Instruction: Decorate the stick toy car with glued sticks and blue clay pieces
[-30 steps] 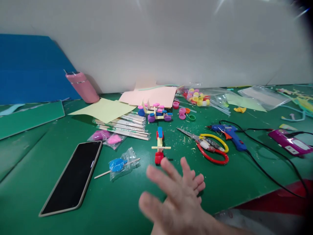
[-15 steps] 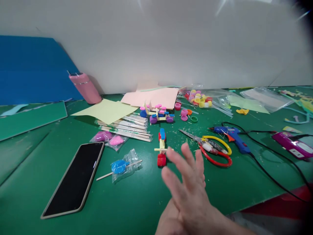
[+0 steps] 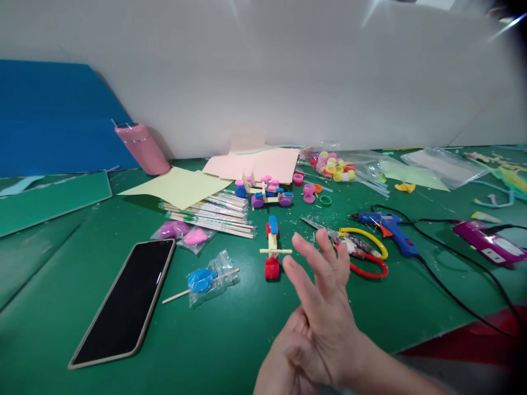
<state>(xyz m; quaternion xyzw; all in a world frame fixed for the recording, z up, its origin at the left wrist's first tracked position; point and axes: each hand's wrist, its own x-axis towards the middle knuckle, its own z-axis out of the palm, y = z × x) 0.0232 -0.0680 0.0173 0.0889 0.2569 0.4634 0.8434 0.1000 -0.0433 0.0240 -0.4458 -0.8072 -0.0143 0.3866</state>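
Note:
Low in the head view, my right hand (image 3: 327, 307) is held up above the table with its fingers spread apart and nothing between them. Against its palm and heel lies my left hand (image 3: 280, 351), whose fingers are mostly hidden there. Just beyond the fingertips stands a small toy vehicle (image 3: 272, 245) of wooden sticks with red and blue parts and a crossbar. Scissors (image 3: 362, 255) with red and yellow handles lie behind and right of my right hand. To the left is a wrapped blue piece with a stick (image 3: 201, 280).
A phone (image 3: 123, 302) lies at left, near wrapped wooden sticks (image 3: 214, 214) and a pale yellow sheet (image 3: 177, 185). A blue glue gun (image 3: 389, 226) and its cord are at right, by a purple power strip (image 3: 489, 241). More toy vehicles (image 3: 269, 195) and bottle caps (image 3: 308, 193) stand farther back.
My right hand has shifted slightly right, away from the toy vehicle, and turned so more of its palm shows. My left hand shows more against it.

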